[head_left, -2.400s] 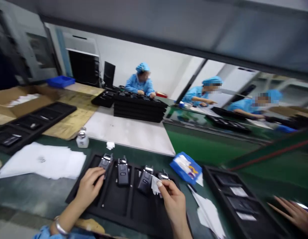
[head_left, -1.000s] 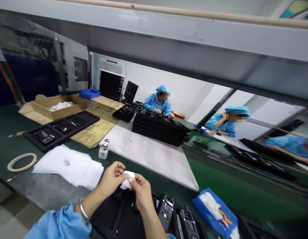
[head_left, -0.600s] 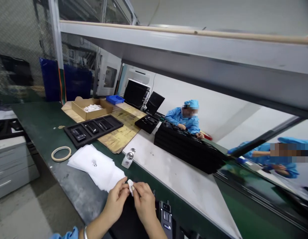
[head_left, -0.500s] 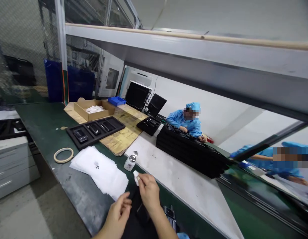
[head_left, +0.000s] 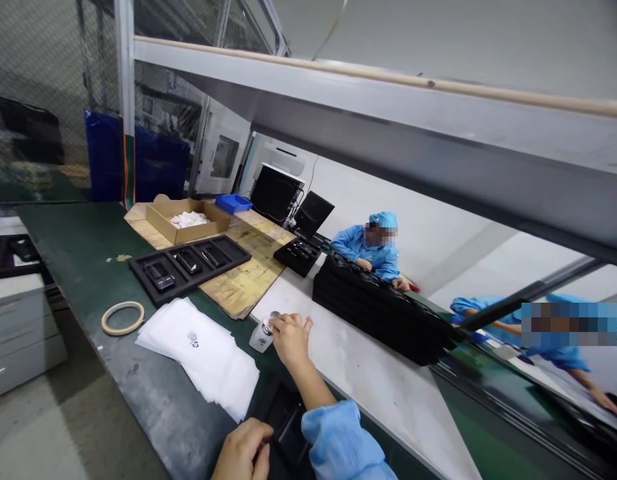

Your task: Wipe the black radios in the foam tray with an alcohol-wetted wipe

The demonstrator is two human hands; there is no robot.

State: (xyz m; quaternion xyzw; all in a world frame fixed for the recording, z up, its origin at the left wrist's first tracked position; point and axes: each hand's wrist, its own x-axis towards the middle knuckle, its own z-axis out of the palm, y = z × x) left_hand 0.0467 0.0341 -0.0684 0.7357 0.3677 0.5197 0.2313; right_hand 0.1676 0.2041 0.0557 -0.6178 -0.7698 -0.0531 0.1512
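My right hand reaches forward to a small clear bottle with a metal top, standing at the edge of a white board. Its thumb and fingers are pinched together over the bottle's top, on the small white wipe, which is almost hidden here. My left hand is low at the frame's bottom edge. Its fingers curl against the near corner of a black tray in front of me. A blue sleeve covers my right forearm.
A stack of white sheets and a tape ring lie on the green bench to the left. Behind them are a black tray with devices, a cardboard box and stacked black trays. People in blue work opposite.
My hands parted: the right one carried the wipe forward to the bottle's top, the left one dropped back to the tray. The view swung up and left, off the devices.
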